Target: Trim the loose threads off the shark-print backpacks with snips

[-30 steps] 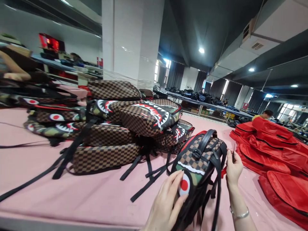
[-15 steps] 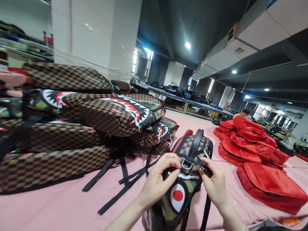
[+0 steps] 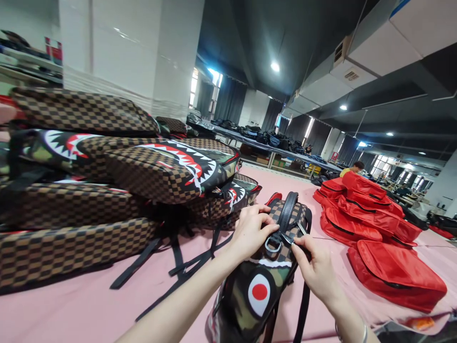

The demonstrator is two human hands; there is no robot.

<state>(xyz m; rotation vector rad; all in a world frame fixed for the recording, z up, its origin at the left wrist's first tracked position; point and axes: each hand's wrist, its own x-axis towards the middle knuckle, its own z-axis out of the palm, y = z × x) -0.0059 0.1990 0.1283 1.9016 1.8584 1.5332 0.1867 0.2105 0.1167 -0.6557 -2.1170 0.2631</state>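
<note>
A backpack (image 3: 246, 305) stands in front of me, checkered brown and black on top, camouflage with a red-and-white eye patch (image 3: 259, 293) on its side. A black carry handle (image 3: 288, 209) arches over the top, with a metal D-ring (image 3: 273, 244) near its base. My left hand (image 3: 253, 232) lies over the top edge, thumb and fingers closed on the bag beside the handle base; its fingertips are partly hidden. At the other side of the ring, my right hand (image 3: 317, 264) pinches the end of a small dark zipper pull (image 3: 286, 238). Another metal pull (image 3: 302, 228) lies behind it.
Checkered shark-mouth backpacks (image 3: 171, 166) are piled on the left, their black straps (image 3: 137, 262) trailing over the pink tabletop (image 3: 82, 314). Red bags (image 3: 396, 271) are heaped on the right. A person (image 3: 353, 167) sits farther back, near a long table of dark goods (image 3: 271, 138).
My left hand has moved over the bag's top, up to the handle base. The dark piece bunched at my right fingers has given way to a pinched zipper pull. The view has shifted slightly.
</note>
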